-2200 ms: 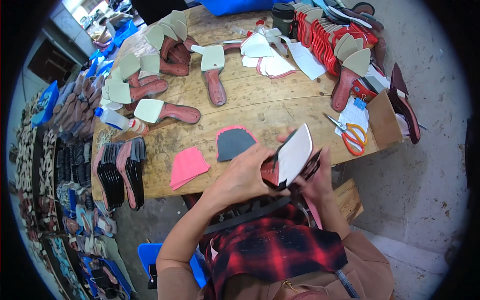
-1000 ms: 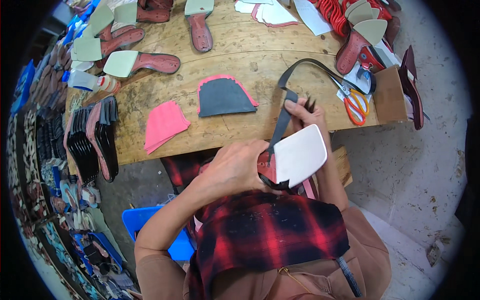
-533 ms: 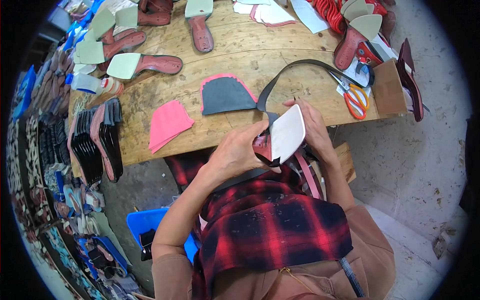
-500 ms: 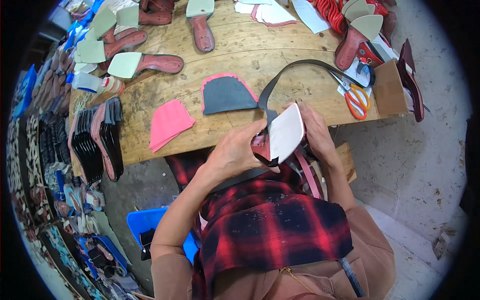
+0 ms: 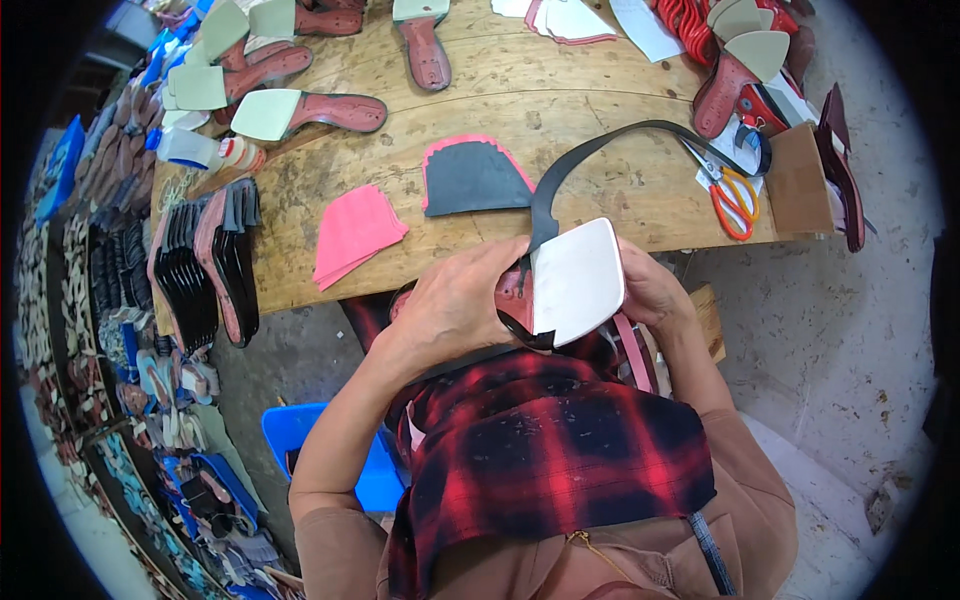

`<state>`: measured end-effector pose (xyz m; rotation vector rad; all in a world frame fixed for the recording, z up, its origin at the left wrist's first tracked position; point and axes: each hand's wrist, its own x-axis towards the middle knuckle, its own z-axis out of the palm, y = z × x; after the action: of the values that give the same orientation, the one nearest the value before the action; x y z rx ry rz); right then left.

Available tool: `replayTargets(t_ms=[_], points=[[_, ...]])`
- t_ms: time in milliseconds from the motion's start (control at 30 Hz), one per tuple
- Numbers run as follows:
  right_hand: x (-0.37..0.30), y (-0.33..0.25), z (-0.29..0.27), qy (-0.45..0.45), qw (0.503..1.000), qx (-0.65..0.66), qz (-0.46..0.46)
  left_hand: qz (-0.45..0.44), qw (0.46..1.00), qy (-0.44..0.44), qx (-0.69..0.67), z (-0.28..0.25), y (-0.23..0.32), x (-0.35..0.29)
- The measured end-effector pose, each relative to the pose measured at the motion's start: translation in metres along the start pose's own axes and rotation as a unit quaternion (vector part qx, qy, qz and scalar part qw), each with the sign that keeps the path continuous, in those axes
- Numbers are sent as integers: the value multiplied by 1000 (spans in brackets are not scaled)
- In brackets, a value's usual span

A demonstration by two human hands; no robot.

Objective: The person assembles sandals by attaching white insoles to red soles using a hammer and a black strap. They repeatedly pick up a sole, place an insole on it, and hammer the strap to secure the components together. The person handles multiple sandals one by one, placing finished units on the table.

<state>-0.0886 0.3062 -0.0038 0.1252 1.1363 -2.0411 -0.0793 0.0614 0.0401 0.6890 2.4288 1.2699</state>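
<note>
Over my lap, just off the table's near edge, I hold a shoe insole point(image 5: 578, 285) with a white toe section and a red-brown rear part. My left hand point(image 5: 452, 295) is closed round the rear part, which it mostly covers. My right hand point(image 5: 655, 290) grips the toe section's right edge, some fingers hidden behind it. A long black strip point(image 5: 572, 160) runs from the insole's edge by my left fingers, arching over the table to the right. A short black end of strip point(image 5: 540, 340) shows at the insole's lower corner.
On the wooden table point(image 5: 480, 110) lie pink pieces point(image 5: 358, 235), a dark pink-edged stack point(image 5: 475, 178), orange-handled scissors point(image 5: 735, 205) and several insoles point(image 5: 335, 112). A cardboard box point(image 5: 800, 180) stands right. Black-edged insoles point(image 5: 185, 275) hang over the left edge. A blue stool point(image 5: 290, 428) is below.
The insole has turned so its white toe section faces up more fully. My right hand has shifted to the edge, more of it behind. The whole view has moved slightly.
</note>
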Motion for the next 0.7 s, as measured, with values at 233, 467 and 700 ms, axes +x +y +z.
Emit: replayTargets(t_ms=[233,467,700], points=[[15,-6,6,33,999,20,31,12,999,-41,17,7,-2,4],[8,-14,-12,50,994,-99,9,10,995,-68,75,2,-5,10],[-23,13,6,75,965,-209,-137,-50,971,129,195,56,-32,4]])
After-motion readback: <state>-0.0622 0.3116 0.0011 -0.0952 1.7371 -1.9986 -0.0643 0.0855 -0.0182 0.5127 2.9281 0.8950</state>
